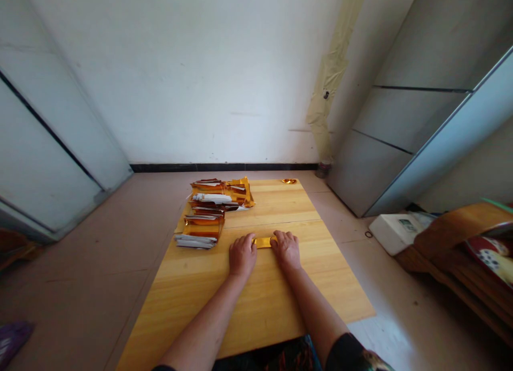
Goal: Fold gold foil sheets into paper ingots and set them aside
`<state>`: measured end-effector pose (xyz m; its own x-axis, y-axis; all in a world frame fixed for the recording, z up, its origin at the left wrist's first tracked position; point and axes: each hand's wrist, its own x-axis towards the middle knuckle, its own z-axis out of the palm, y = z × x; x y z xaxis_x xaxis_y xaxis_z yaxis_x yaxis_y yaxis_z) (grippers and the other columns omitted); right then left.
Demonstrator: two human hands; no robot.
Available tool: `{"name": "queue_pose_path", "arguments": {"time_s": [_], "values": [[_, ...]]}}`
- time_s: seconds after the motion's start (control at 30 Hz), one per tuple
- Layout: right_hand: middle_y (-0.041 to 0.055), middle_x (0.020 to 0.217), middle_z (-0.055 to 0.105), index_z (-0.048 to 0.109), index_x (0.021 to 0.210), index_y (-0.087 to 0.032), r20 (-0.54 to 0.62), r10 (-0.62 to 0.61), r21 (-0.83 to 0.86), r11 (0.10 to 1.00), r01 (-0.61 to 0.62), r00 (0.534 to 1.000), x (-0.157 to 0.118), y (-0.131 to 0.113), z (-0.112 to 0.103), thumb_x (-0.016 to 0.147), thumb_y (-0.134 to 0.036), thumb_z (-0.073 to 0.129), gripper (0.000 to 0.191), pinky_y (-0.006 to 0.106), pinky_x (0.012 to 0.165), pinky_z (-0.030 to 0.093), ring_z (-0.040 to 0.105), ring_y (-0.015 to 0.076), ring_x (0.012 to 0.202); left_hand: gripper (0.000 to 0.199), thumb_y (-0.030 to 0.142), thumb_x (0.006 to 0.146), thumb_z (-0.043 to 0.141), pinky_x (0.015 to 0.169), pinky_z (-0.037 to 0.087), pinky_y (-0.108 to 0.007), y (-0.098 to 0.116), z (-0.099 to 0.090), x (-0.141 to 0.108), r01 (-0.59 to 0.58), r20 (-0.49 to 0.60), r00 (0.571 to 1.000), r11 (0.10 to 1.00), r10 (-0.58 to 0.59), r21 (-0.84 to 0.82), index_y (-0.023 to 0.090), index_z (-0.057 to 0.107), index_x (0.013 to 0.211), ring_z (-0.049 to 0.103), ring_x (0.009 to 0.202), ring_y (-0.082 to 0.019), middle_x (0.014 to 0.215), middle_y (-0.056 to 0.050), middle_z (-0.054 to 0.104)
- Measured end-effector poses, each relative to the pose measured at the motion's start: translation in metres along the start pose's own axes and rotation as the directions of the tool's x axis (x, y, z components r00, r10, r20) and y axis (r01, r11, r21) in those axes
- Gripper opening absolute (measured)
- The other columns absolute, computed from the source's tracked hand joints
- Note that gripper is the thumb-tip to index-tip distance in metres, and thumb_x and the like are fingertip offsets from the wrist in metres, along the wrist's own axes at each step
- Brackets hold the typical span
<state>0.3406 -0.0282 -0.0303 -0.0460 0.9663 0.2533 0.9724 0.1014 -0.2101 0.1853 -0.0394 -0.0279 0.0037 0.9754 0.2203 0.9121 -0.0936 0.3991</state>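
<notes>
Gold foil strip (263, 242) lies near the middle of the counter (264, 301), with your left hand (242, 256) and right hand (286, 249) close together on its two ends; I can't tell whether they pinch or only press. Even pressure from both sides should keep it straight. Foil packets (212, 210) sit stacked toward the counter's far left corner.

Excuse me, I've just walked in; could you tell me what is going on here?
A person sits at a wooden table with both bare hands on it: the left hand and right hand touch opposite ends of a gold foil strip. Stacks of gold and silver foil lie beyond, toward the table's far left corner.
</notes>
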Motion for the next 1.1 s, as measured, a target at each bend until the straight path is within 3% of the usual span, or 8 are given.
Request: {"name": "queue_pose_path", "arguments": {"time_s": [0.77, 1.1], "values": [[0.0033, 0.092, 0.067, 0.061, 0.095, -0.023, 0.035, 0.019, -0.01, 1.0, -0.018, 0.999, 0.0008, -0.0023, -0.0035, 0.087, -0.026, 0.049, 0.015, 0.028, 0.075, 0.027, 0.052, 0.0179, 0.091, 0.03, 0.02, 0.085, 0.047, 0.08, 0.04, -0.031, 0.0094, -0.0048, 0.0061, 0.061, 0.091, 0.993, 0.993, -0.071, 0.105, 0.022, 0.053, 0.114, 0.059, 0.093, -0.02, 0.098, -0.006, 0.066], [0.0025, 0.09, 0.067, 0.061, 0.092, -0.022, 0.014, 0.008, 0.0, 1.0, -0.008, 1.0, 0.0005, -0.0012, -0.0045, 0.087, -0.025, 0.049, 0.014, 0.028, 0.074, 0.026, 0.052, 0.0177, 0.089, 0.019, 0.022, 0.089, 0.041, 0.073, 0.037, -0.03, 0.0097, -0.0053, 0.0007, 0.003, 0.059, 0.998, 0.988, -0.013, 0.157, 0.023, 0.057, 0.099, 0.056, 0.085, -0.02, 0.086, -0.004, 0.063]]}}
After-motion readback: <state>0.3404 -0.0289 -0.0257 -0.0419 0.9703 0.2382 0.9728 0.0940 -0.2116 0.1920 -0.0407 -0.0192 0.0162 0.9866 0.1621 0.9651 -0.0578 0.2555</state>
